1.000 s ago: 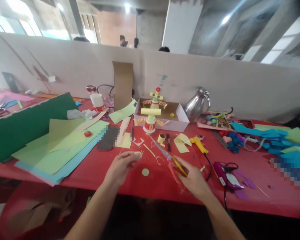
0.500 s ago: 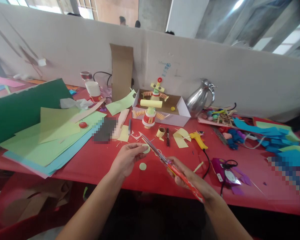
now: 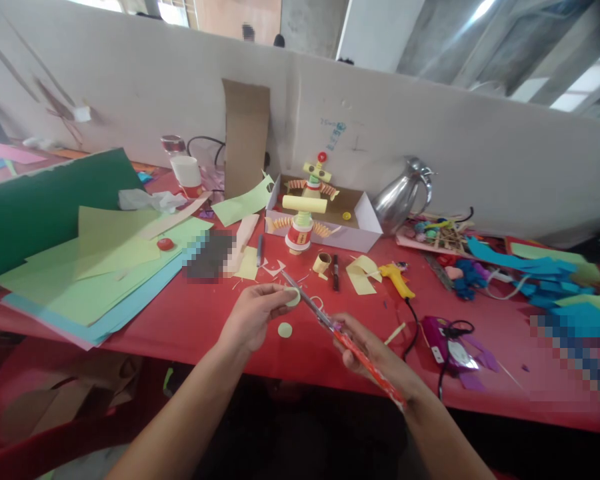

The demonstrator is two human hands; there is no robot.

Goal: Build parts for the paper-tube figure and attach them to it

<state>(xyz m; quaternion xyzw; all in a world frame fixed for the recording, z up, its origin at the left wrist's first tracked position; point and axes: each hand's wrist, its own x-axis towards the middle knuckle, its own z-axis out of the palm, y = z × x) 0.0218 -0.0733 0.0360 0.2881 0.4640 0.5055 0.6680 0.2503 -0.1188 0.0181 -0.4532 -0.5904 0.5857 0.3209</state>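
Note:
Between the thumb and fingers of my left hand (image 3: 253, 317) is a small pale green paper disc (image 3: 293, 297). My right hand (image 3: 367, 347) is closed round the red handles of a pair of scissors (image 3: 325, 315), whose blades point up and left beside the disc's right edge. The blades look closed or nearly so. A second pale green paper circle (image 3: 285, 330) lies flat on the red table just below my left fingertips. Beyond the blades stands a paper figure (image 3: 300, 230) with a rolled yellow tube on top and folded paper arms.
A similar figure (image 3: 316, 177) is by a white box (image 3: 330, 233). To the right are a marker (image 3: 335, 272), a yellow glue gun (image 3: 397, 280) with a black cord, and a steel jug (image 3: 400, 197). Coloured paper sheets (image 3: 105, 287) are stacked at left.
The scissor blades have come closer together at the disc's edge. Both hands have hardly moved, and the view has shifted slightly.

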